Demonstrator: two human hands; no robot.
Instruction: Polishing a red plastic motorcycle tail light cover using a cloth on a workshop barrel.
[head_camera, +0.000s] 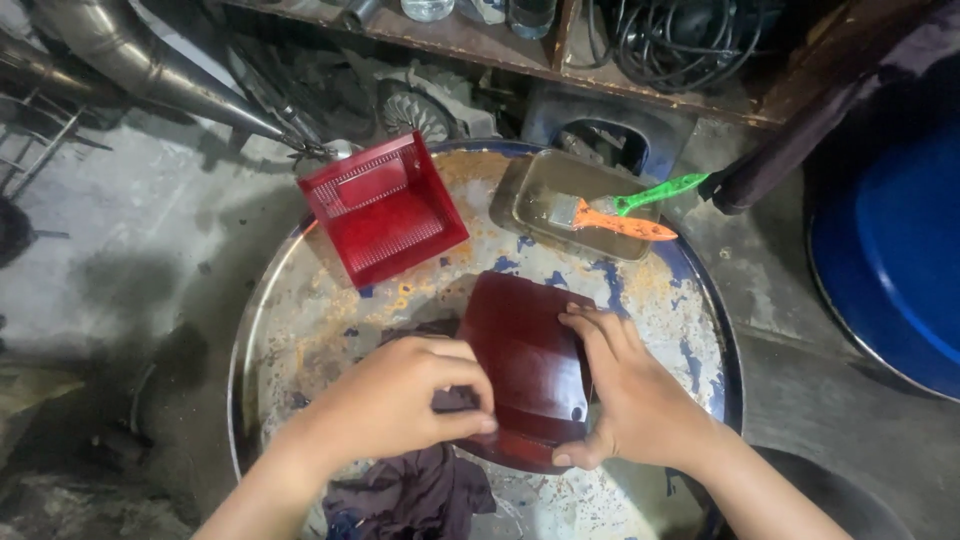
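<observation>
Head view: dark-red cover (525, 365) between fingers of both hands.

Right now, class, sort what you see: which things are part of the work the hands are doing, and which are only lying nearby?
In the work:
- left hand, pressing a dark cloth
- right hand, steadying the dark red curved cover
- rusty drum lid beneath them

Lying about:
- red ribbed lens
- metal tray with an orange brush and a green brush
- blue basin
</observation>
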